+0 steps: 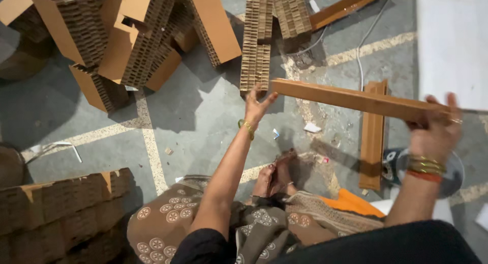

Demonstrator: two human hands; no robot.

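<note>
My right hand (436, 127) grips one end of a long brown cardboard edge strip (351, 98) that I hold level above the floor. Its far end points left, toward my left hand (255, 105). That hand reaches forward with fingers spread and touches the lower end of a tall honeycomb cardboard slab (255, 42) lying on the floor. It does not hold the slab. My feet (277, 175) rest on the floor below, with patterned brown cloth over my knees.
A heap of honeycomb cardboard blocks (127, 37) lies at upper left. A stack of similar blocks (61, 218) sits at lower left. Another brown edge strip (372, 137) lies on the grey floor at right. A white cable (363, 42) and paper scraps are scattered about.
</note>
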